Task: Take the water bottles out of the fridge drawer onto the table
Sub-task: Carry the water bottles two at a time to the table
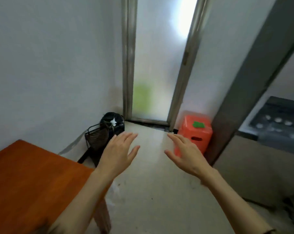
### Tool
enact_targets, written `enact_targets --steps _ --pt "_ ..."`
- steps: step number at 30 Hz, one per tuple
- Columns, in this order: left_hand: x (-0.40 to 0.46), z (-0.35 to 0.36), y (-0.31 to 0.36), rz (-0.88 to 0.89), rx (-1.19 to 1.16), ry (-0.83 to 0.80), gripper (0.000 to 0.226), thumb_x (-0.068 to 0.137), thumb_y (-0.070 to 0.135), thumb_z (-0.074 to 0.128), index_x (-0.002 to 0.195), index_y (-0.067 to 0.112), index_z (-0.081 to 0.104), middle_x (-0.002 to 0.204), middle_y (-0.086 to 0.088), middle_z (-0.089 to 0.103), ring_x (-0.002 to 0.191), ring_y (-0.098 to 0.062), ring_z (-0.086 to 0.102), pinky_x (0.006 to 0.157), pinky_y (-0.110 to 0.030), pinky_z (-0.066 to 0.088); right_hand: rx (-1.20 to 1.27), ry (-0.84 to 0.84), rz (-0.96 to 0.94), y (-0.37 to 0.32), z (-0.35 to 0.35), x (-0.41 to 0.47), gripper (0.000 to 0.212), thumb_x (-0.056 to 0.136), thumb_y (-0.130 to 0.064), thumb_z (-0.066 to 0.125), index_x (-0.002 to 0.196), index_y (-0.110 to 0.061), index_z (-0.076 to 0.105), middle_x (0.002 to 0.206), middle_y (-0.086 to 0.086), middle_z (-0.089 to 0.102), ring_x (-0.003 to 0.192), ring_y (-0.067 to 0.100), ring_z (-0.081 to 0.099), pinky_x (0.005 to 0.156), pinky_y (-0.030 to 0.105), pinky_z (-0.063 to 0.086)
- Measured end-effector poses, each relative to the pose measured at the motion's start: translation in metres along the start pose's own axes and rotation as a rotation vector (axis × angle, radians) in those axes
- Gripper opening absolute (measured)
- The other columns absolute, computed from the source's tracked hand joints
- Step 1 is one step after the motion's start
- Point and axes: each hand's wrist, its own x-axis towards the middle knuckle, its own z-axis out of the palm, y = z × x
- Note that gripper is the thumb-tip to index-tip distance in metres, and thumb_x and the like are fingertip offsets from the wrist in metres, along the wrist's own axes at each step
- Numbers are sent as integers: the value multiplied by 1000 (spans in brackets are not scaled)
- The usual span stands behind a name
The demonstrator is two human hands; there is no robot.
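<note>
1. Two hands are in view, both held out in front of the person above the floor [153,166]. The left hand [117,152] has its fingers straight and spread, palm down, and holds nothing. The right hand [186,154] is likewise flat with the fingers apart and holds nothing. The hands are apart from each other and touch no object.
2. Task items: no water bottle, fridge or fridge drawer can be made out in this view. Their location cannot be told from this picture.
3. Destination: the table [33,186], with an orange-brown top, stands at the lower left, beside the left forearm. No bottle is visible on the part of the top that shows.
4. Surroundings: a frosted glass door [156,65] faces the person. A black bin [113,122] and a dark wire basket [97,136] sit in the corner to its left. An orange stool [195,132] stands to its right, behind the right hand.
5. Progress, as a judgement: the task appears to be at its start. No bottle is in hand or on the table.
6. Remaining, as a judgement: locate the fridge, open the drawer, lift out each bottle and set it on the table.
</note>
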Motion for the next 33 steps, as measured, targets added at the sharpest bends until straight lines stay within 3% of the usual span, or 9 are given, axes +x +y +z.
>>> enact_targets --steps 6,9,13,23,26,29,33 --pt "52 51 180 325 -74 -19 47 85 41 38 116 14 61 112 -5 67 106 -25 63 91 -40 48 -126 86 279 139 -87 -117 64 88 -52 46 144 -28 27 148 -2 35 135 17 35 112 37 29" --pt "77 77 246 438 -93 -56 48 85 42 36 119 16 59 115 -4 65 109 -24 61 95 -44 45 -158 131 388 194 -116 -157 63 90 -50 46 144 -26 26 149 -3 34 136 15 33 112 32 26" --pt "111 119 321 541 -114 -88 49 86 43 35 121 15 57 117 -3 63 109 -24 59 94 -39 47 -168 150 494 269 -141 -186 63 91 -49 45 145 -26 24 149 -3 32 136 14 31 111 32 25" --pt "242 251 468 527 -177 -123 55 88 47 26 128 18 50 127 -3 57 118 -20 53 100 -36 42 -162 147 555 476 -207 -159 61 91 -49 44 144 -26 25 149 -4 33 136 14 31 112 34 29" --pt "279 277 517 563 -200 -135 45 91 39 40 127 15 51 125 -4 58 115 -20 55 99 -38 46 -139 176 591 528 -230 -155 61 91 -49 44 144 -26 25 149 -4 32 137 13 30 112 35 28" --pt "309 307 558 605 -162 -155 48 91 42 36 127 16 53 123 -3 60 112 -20 57 95 -35 47 -106 176 641 581 -245 -154 61 91 -50 44 144 -27 24 150 -4 31 137 13 30 112 36 29" --pt "346 354 602 583 -154 -224 43 92 35 48 130 15 50 127 -5 57 114 -21 56 95 -36 46 -49 161 664 657 -257 -140 60 93 -48 43 145 -26 23 151 -4 29 138 15 29 112 36 27"
